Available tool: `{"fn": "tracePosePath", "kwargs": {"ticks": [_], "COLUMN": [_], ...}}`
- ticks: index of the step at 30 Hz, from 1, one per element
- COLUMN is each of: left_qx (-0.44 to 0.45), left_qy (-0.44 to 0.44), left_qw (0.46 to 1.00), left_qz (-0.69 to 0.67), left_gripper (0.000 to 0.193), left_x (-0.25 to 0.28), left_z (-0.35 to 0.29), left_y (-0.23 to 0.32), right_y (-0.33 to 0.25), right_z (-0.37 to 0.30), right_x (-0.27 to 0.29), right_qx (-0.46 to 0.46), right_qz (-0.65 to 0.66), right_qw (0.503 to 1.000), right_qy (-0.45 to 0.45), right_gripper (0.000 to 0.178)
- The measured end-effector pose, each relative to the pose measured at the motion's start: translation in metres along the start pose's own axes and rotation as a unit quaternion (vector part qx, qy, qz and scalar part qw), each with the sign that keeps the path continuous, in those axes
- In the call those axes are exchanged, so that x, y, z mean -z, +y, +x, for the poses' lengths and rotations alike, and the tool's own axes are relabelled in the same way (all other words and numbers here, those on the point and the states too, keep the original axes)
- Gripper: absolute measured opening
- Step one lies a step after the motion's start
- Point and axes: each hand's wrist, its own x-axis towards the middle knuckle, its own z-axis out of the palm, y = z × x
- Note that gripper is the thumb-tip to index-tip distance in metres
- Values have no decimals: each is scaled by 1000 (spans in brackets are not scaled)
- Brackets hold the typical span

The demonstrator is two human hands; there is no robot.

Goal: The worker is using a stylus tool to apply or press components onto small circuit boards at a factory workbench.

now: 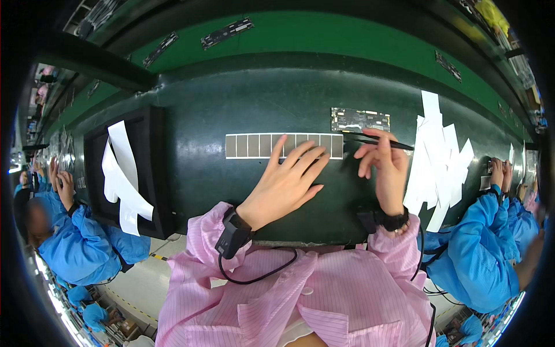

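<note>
A white strip of grey rectangular stickers [243,147] lies flat on the dark green bench in front of me. My left hand [284,182] rests on it with fingers spread, the fingertips touching its middle and right part. In my right hand [386,165] is a pair of black tweezers [399,143], pinched between thumb and fingers. The tips point left, close to the strip's right end and just below a circuit board [359,119]. That board is dark and long, and lies just beyond the strip. Whether the tips grip anything is too small to tell.
A heap of white paper strips [436,162] lies right of my right hand. On the left, a black foam tray [156,173] holds more white strips [122,159]. More boards [227,33] lie on the green belt [312,37] beyond. People in blue [81,246] work on both sides.
</note>
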Motion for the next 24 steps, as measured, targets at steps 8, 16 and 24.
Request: {"fn": "tracePosePath", "kwargs": {"ticks": [8, 16, 24], "left_qx": [-71, -30, -16], "left_qy": [53, 50, 42], "left_qw": [995, 998, 999], "left_qz": [-41, -13, 4], "left_gripper": [40, 49, 51], "left_x": [-11, -15, -15], "left_z": [16, 19, 19], "left_y": [3, 3, 1], "right_y": [17, 25, 27], "right_z": [27, 17, 20], "right_x": [-6, -2, -8], "right_qx": [422, 80, 67], "right_qz": [-453, -19, -14], "right_qw": [785, 994, 997], "right_qy": [29, 71, 17], "right_gripper": [33, 18, 17]}}
